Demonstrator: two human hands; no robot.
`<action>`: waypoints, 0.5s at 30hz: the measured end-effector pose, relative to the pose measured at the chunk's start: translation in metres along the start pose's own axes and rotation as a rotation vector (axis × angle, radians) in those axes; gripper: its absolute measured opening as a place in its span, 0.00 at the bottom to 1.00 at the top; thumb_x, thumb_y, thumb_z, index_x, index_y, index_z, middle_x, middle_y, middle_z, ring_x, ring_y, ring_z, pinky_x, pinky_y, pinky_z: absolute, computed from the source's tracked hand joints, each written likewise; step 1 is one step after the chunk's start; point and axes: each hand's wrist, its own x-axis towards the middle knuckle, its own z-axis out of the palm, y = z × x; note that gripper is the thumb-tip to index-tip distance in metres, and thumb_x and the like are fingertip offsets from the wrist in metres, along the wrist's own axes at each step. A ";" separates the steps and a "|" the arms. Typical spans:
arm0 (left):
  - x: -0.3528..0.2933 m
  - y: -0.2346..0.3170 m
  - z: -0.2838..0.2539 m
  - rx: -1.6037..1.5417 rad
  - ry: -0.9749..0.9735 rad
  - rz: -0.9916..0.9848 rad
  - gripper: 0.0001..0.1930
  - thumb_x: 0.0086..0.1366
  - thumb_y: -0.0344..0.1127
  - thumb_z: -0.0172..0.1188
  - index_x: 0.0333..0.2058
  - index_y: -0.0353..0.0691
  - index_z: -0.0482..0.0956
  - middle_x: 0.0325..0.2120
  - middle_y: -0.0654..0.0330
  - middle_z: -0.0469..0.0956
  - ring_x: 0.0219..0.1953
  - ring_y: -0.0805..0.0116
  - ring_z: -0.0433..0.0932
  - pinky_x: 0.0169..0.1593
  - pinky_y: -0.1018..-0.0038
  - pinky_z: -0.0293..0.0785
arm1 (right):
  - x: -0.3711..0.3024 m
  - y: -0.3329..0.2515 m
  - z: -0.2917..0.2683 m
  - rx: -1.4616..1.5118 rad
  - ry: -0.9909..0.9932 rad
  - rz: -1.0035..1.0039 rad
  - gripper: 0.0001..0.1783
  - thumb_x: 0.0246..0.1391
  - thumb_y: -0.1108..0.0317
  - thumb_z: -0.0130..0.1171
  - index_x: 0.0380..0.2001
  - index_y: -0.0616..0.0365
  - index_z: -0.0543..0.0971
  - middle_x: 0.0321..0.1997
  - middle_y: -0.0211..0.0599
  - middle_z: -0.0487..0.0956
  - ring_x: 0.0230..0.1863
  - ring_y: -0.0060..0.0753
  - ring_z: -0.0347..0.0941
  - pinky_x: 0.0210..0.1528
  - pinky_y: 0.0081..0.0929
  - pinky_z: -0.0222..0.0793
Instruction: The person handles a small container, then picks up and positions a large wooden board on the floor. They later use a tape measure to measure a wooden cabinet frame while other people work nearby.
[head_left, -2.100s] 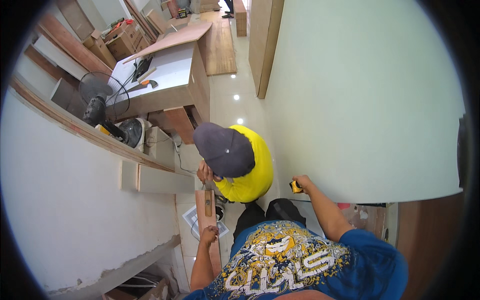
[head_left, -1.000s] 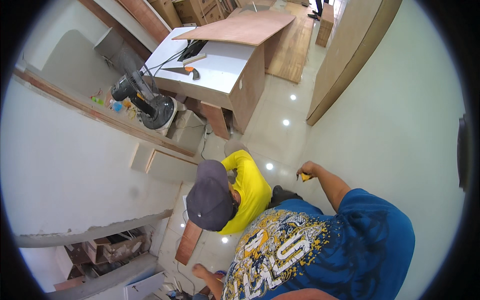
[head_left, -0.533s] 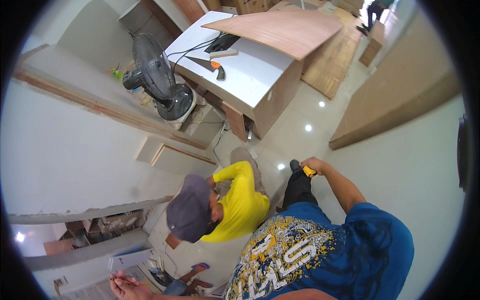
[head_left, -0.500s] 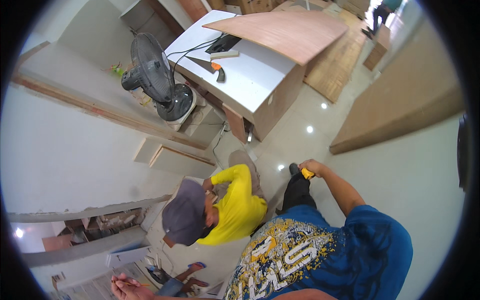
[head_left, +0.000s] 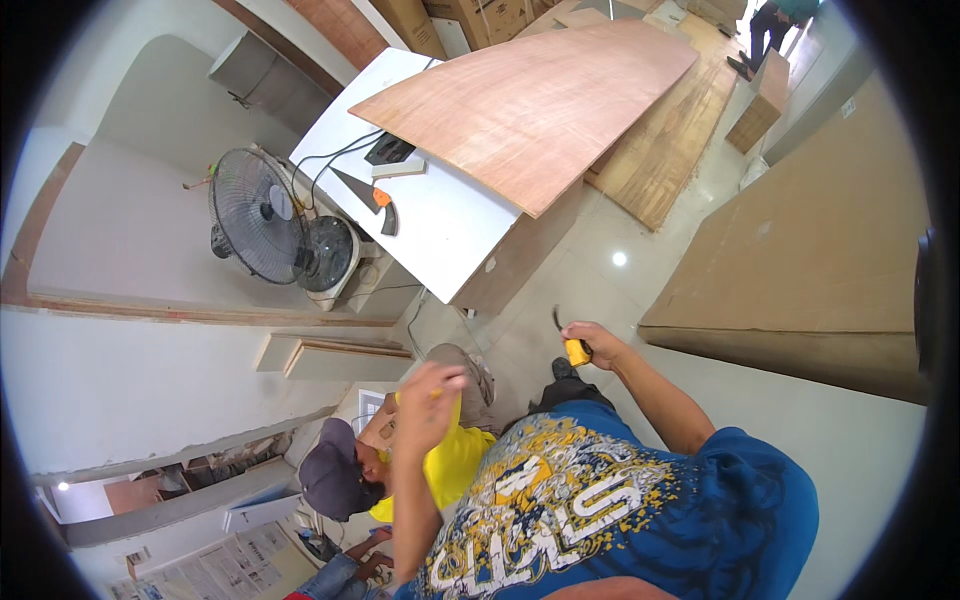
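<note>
My right hand (head_left: 598, 344) is closed around a yellow tape measure (head_left: 577, 352), with a dark strap sticking up beside it. My left hand (head_left: 428, 400) is raised in front of a person in a yellow shirt (head_left: 455, 470). Its fingers are curled and slightly blurred, and a bit of a thin yellow-orange pencil shows at them. Ahead, a plywood sheet (head_left: 540, 100) lies slanted over a white-topped cabinet (head_left: 450, 240). On the white top are a handsaw (head_left: 388, 215) with an orange and black handle, and a small pale wood block (head_left: 398, 169).
A black fan (head_left: 265, 215) stands left of the cabinet, with cables nearby. The crouching person in a dark cap (head_left: 338, 475) is close on my left. A big brown cardboard-coloured panel (head_left: 800, 230) leans at right. Wooden boards (head_left: 670, 150) lie on the floor beyond.
My left hand has come up from the lower left to the middle. My view has swung, and the plywood now covers more of the white top. The tape measure stays in my right hand.
</note>
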 end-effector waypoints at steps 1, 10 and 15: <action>0.011 -0.018 0.030 0.023 -0.052 0.081 0.08 0.63 0.33 0.63 0.39 0.36 0.81 0.29 0.55 0.77 0.31 0.64 0.76 0.37 0.73 0.72 | -0.014 -0.017 0.015 -0.012 -0.024 -0.043 0.12 0.58 0.59 0.62 0.34 0.55 0.78 0.31 0.29 0.76 0.32 0.25 0.73 0.33 0.27 0.71; 0.107 0.019 0.125 -0.971 -0.227 0.051 0.22 0.62 0.48 0.68 0.44 0.39 0.72 0.26 0.66 0.73 0.23 0.77 0.71 0.26 0.79 0.66 | -0.075 -0.188 0.142 -0.651 -0.032 -1.190 0.11 0.60 0.63 0.61 0.30 0.60 0.76 0.38 0.39 0.74 0.40 0.35 0.71 0.44 0.32 0.67; 0.176 0.062 0.126 -0.923 -0.446 0.076 0.25 0.64 0.56 0.64 0.42 0.38 0.71 0.22 0.67 0.71 0.19 0.80 0.67 0.20 0.85 0.59 | -0.102 -0.251 0.129 -0.726 0.194 -1.283 0.07 0.59 0.66 0.61 0.30 0.58 0.77 0.41 0.38 0.76 0.47 0.38 0.71 0.54 0.37 0.62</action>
